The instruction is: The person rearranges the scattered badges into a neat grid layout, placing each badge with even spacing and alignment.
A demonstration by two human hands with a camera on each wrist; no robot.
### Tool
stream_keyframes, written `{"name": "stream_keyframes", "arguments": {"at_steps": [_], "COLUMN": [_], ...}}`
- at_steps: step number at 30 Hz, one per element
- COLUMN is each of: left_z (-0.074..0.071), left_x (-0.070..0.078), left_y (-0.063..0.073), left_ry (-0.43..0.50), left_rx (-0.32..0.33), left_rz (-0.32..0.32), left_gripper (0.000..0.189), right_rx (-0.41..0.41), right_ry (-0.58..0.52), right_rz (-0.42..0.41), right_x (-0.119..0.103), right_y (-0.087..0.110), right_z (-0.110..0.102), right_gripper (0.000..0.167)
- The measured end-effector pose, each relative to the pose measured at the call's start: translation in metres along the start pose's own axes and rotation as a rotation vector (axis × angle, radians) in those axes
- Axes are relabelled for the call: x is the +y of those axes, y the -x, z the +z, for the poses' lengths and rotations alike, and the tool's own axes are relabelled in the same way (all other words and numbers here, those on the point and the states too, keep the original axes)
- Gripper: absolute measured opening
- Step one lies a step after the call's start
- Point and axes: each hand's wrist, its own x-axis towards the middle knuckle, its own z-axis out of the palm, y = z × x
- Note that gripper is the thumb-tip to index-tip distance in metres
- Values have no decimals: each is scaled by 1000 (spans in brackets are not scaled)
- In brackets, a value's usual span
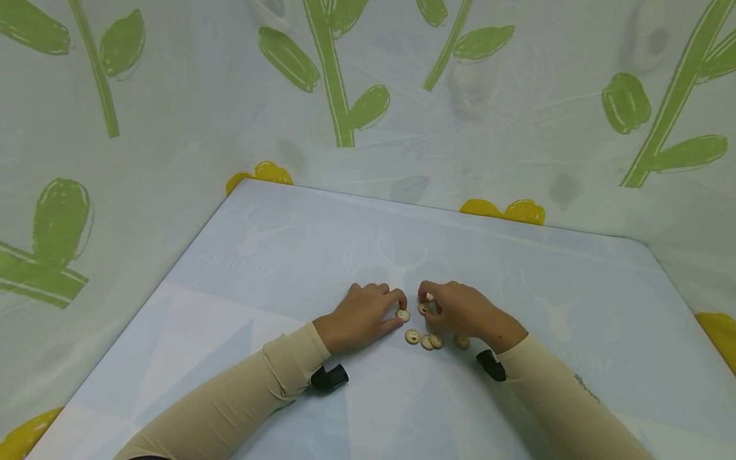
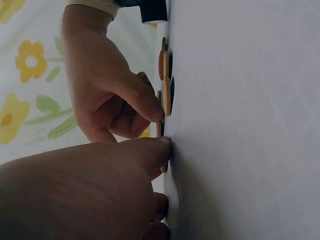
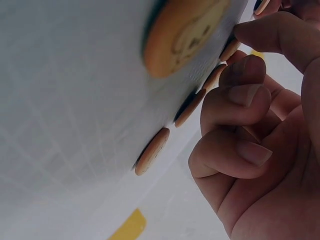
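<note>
Discs (image 1: 412, 336) on table (image 1: 379, 402), two perhaps overlapping.

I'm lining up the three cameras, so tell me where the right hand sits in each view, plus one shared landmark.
Head: right hand, just below and right of centre.
Left wrist: right hand, upper left, above the nearer left hand.
Right wrist: right hand, close up along the right side.
Shared landmark: the wooden discs, near its fingers in all three.

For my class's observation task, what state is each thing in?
Left hand: pinching first disc
Right hand: thumb and finger curled around second disc
Centre disc: flat, printed side up
Two paired discs: overlapping in head view
Disc by right wrist: flat
Far disc: partly hidden by right hand
Sleeves: down to wrists
Tabletop: flat
</note>
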Motion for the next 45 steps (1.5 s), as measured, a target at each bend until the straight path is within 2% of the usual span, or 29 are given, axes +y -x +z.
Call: {"name": "stream_keyframes", "arguments": {"at_steps": [13, 21, 27, 34, 45], "left_z": [-1, 0, 1, 2, 4], "left_x": [1, 0, -1, 1, -1], "left_y": [0, 0, -1, -2, -2], "left_ry": [5, -14, -15, -12, 13], "left_rx": [-9, 5, 2, 1, -2], "left_rz": [-9, 3, -2, -15, -23], "left_gripper": [23, 23, 23, 24, 23], "right_rx": [10, 44, 62, 113, 114], "right_ry": [13, -4, -24, -30, -83], "right_rz": [-23, -41, -13, -39, -28], "right_x": [0, 0, 0, 10, 26], "right_y": [4, 19, 30, 46, 63], "right_z": [-1, 0, 3, 7, 12], "right_gripper": [26, 23, 20, 17, 19]}}
